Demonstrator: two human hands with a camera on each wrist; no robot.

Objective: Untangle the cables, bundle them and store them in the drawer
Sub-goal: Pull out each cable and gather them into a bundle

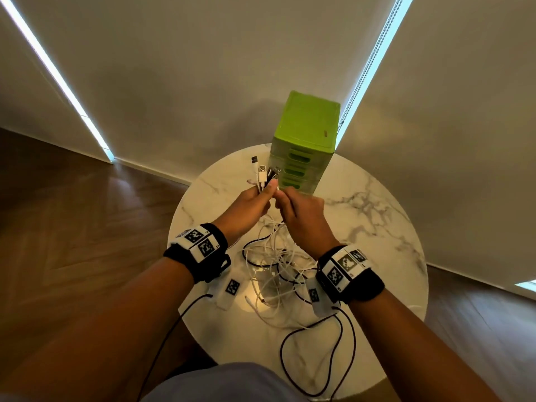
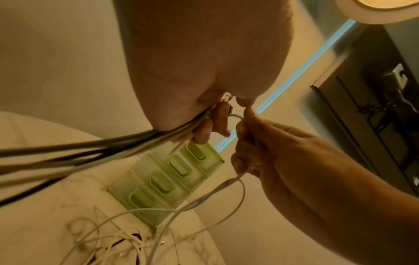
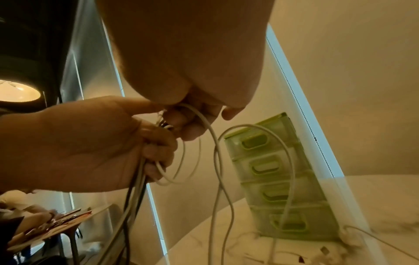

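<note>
From above, the left hand [image 1: 246, 208] is closed round a gathered sheaf of white and black charging cables [image 1: 262, 177], their plug ends standing up and away from the person, towards the green plastic drawer tower [image 1: 301, 146]. The right hand [image 1: 301, 220] is right beside it, knuckles almost touching, pinching one thin white cable at the sheaf. The slack drops back towards the person into a loose tangle [image 1: 275, 268] on the round white marble-patterned table [image 1: 377, 227]. My guess is the next move slides the right hand down along that slack, towards the person's body, since it sits nearer the hanging lengths.

From the left wrist, the left hand's fingers [image 2: 204, 130] are curled on several strands running back under the palm; the right hand [image 2: 256, 143] holds a white cable [image 2: 226, 182] that trails down to the table. The drawer tower [image 2: 167, 179], all fronts closed, stands just behind.

From the right wrist, the right hand's fingers [image 3: 188, 123] nip the white cable [image 3: 217, 161] and the left hand [image 3: 90, 143] grips its bundle, which hangs straight down. Pale blinds and wood flooring surround the table.
</note>
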